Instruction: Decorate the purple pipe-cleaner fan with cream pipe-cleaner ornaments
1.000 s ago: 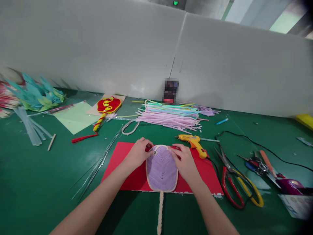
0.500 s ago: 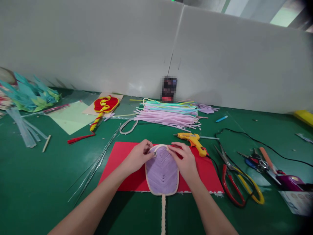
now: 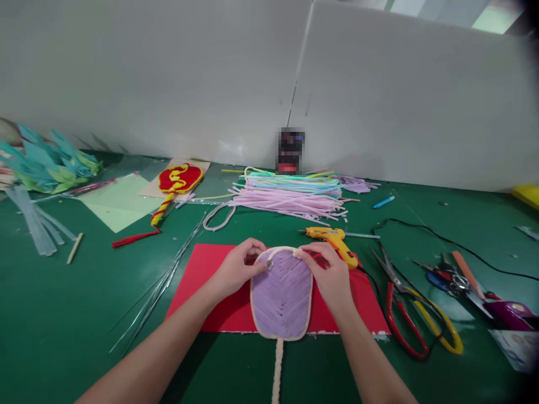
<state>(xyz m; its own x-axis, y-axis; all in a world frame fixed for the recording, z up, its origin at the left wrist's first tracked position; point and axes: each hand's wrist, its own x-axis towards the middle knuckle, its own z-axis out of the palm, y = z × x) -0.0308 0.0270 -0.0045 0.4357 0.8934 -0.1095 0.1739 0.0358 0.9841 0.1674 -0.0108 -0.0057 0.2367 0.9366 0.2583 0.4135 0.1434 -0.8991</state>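
Note:
A purple fan made of pipe cleaners, with a cream rim and a braided cream handle, lies on a red sheet in front of me. My left hand pinches the fan's upper left rim with closed fingers. At the upper right rim my right hand presses and grips the cream edging with curled fingers. A yellow glue gun rests just beyond my right hand.
A pile of pink and pastel pipe cleaners lies behind the sheet. Red and yellow scissors and other tools lie at the right. Thin wires, a red and yellow fan, glue sticks and teal leaves are at the left.
Both hands have stayed on the fan's top rim, with the right hand shifted slightly rightward along the edging. The view has tilted down a little.

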